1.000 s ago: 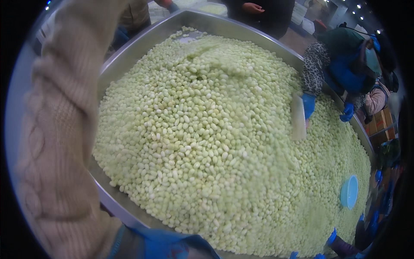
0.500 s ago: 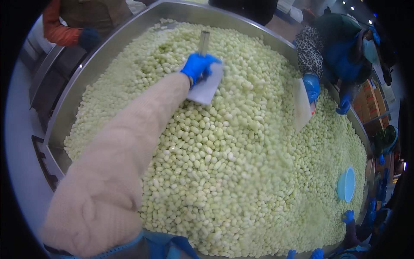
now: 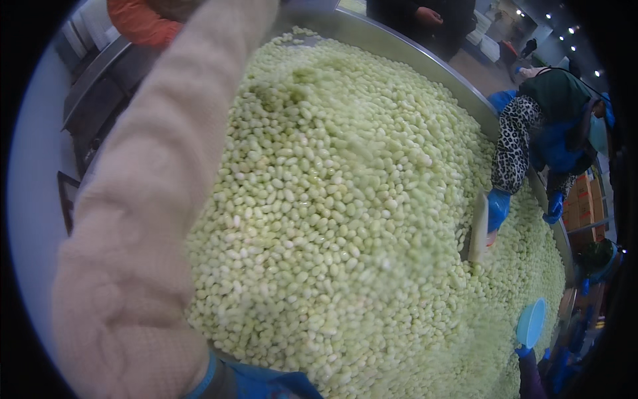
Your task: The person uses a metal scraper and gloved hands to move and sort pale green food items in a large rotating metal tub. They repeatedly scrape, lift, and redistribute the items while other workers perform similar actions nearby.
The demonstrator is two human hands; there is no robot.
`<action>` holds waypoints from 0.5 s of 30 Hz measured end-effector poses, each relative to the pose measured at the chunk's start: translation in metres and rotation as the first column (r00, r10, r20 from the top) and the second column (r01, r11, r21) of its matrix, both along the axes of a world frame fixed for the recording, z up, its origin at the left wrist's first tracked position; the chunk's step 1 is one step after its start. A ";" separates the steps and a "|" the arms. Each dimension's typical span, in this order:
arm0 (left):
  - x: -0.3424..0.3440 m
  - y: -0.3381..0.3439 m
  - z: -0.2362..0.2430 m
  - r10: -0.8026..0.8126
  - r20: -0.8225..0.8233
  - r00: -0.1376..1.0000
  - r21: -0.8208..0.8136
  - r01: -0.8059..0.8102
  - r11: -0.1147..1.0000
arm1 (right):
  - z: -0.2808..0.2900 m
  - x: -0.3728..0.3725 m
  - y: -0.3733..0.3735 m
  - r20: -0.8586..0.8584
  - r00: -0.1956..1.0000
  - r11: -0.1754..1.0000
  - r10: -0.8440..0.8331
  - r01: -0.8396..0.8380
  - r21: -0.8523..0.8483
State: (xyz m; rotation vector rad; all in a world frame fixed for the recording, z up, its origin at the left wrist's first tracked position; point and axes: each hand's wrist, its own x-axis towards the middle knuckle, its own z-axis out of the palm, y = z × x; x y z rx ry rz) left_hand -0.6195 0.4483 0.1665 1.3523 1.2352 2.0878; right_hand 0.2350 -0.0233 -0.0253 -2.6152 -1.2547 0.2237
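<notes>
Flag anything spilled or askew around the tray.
No spill stands out: the visible pale green pieces lie within the metal tray. The blue bowl looks tilted, though fisheye distortion may exaggerate that.

Smooth, faintly glossy oval pieces (image 3: 306, 219) in a dull-sheened metal tray (image 3: 399, 46); soft, matt knitted sleeve (image 3: 146, 166); smooth plastic bowl (image 3: 531, 322); cardboard boxes (image 3: 578, 207).

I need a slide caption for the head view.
Pale green oval pieces fill a metal tray behind a beige-sleeved arm.

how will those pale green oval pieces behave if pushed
The pale green pieces would probably roll, being rounded ovals. Their glossy highlights suggest they may be slippery. Heaped loose, they would likely tumble over one another.
</notes>
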 end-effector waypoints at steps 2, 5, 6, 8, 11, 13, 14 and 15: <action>-0.026 0.012 -0.137 0.146 -0.104 0.984 -0.457 -0.178 0.871 | 0.002 0.001 0.003 0.002 1.000 1.000 -0.012 0.012 -0.005; -0.029 -0.001 -0.249 0.149 0.067 0.987 -0.526 -0.092 0.845 | 0.000 0.005 0.010 -0.019 1.000 1.000 -0.007 0.007 -0.003; -0.021 -0.003 -0.253 0.113 0.182 0.977 -0.554 0.007 0.832 | -0.004 -0.002 0.009 -0.032 0.999 1.000 -0.013 0.013 0.000; -0.010 -0.013 -0.239 0.055 0.375 0.925 -0.564 0.181 0.806 | -0.001 -0.002 0.001 -0.070 0.996 0.998 -0.055 0.054 -0.006; 0.027 -0.038 -0.202 0.189 0.211 0.959 -0.694 0.011 0.720 | -0.007 0.007 -0.010 -0.045 0.999 1.000 0.000 0.002 0.030; 0.031 -0.055 -0.181 0.084 0.182 0.980 -0.609 0.045 0.792 | -0.017 0.022 -0.010 0.053 0.988 0.988 0.145 -0.148 0.038; 0.035 -0.065 -0.153 0.015 0.172 0.985 -0.530 0.080 0.844 | -0.026 0.028 -0.012 0.094 0.972 0.975 0.216 -0.220 0.038; 0.050 -0.067 -0.119 -0.083 0.170 0.982 -0.446 0.151 0.882 | -0.019 0.013 -0.006 0.034 0.997 0.997 0.067 -0.068 0.021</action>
